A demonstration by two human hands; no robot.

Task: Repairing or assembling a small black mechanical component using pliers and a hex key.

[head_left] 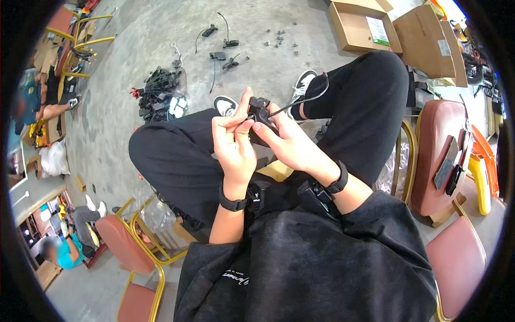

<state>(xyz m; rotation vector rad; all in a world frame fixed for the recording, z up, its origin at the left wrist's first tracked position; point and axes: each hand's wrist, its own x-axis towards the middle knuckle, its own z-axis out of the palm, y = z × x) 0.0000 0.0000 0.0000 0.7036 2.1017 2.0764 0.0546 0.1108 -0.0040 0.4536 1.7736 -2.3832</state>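
Observation:
Between both hands, above my lap, is a small black plastic part [260, 107] with a curved, clamp-like section. From it a black cable [306, 100] arcs up to the right and ends in a red tip. The thumb and fingers of my left hand [234, 145] pinch the part from the left, with the index finger pointing up. My right hand [294, 144] grips it from the right, thumb across its near side. The fingers cover much of its lower end, so its exact kind is unclear.
On the concrete floor ahead lie several similar black cabled parts [217, 56] and small metal pieces [280, 38]. A heap of black cabled parts [161, 88] sits left of my feet. Open cardboard boxes [354, 24] stand far right. Chairs [442, 155] flank me; another person [70, 249] sits far left.

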